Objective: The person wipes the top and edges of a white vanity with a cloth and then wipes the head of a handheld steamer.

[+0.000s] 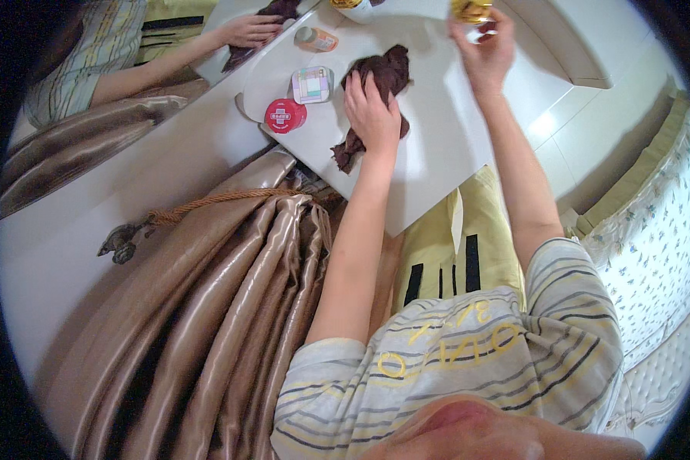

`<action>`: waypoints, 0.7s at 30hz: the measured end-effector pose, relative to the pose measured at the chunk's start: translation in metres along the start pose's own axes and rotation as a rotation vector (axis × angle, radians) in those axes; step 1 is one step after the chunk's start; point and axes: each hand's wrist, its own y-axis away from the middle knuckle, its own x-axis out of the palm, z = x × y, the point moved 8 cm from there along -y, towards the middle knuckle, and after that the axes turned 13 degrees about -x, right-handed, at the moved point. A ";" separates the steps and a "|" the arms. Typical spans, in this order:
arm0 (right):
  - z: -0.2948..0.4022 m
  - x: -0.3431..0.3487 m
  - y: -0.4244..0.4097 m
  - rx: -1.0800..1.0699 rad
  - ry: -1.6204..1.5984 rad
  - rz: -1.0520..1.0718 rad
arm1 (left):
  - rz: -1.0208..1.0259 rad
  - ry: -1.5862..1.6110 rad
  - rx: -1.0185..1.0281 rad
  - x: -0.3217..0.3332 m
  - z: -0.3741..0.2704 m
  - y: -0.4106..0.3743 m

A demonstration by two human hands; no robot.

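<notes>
My left hand (372, 115) lies over a crumpled dark brown cloth (390, 69) on the white tabletop (437, 138), its fingers pressing into the folds. One end of the cloth sticks out below the wrist. Raised towards the top edge, my right hand (489, 54) grips a shiny gold-coloured container (471, 10), which the picture's edge cuts off. Left of the cloth are a round red tin (286, 116), a pastel-patterned square box (311, 85) and a small orange bottle (317, 39) with a grey cap. A white jar with gold on it (353, 10) is cut off at the top.
A mirror (149, 126) along the table's left side reflects an arm and the cloth. Brown satin curtain (230, 322) hangs at lower left, tied by a rope (218, 201) to a wall hook (118, 244). A floral-covered padded piece of furniture (655, 230) stands at right.
</notes>
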 end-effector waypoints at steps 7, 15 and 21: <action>-0.052 -0.057 -0.040 0.006 0.017 -0.083 | 0.007 -0.171 -0.096 0.033 -0.009 -0.076; -0.057 -0.064 -0.041 0.124 -0.026 0.010 | 0.012 -0.108 -0.036 0.034 -0.005 -0.085; -0.064 -0.071 -0.038 0.118 -0.093 -0.025 | 0.057 -0.051 0.062 0.023 -0.015 -0.049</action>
